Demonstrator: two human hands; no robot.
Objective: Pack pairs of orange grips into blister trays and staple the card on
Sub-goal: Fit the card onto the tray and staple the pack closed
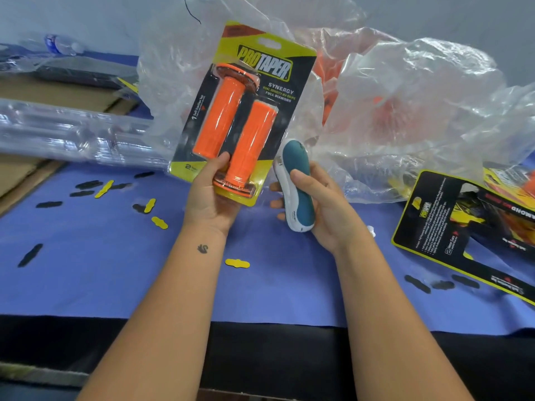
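Left hand holds one blister pack, fingers curled round it, with two orange grips; we see right hand wrapped round one stapler.

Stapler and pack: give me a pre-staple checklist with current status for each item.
1. Both orange grips seated in the blister pack: ok.
2. Left hand holds the pack by its bottom edge: ok.
3. Right hand grips the stapler: ok.
4. Stapler mouth over the card edge: not ok, it is beside the pack.
5. Staples loaded: cannot tell.
6. Staples already in the card: cannot tell.
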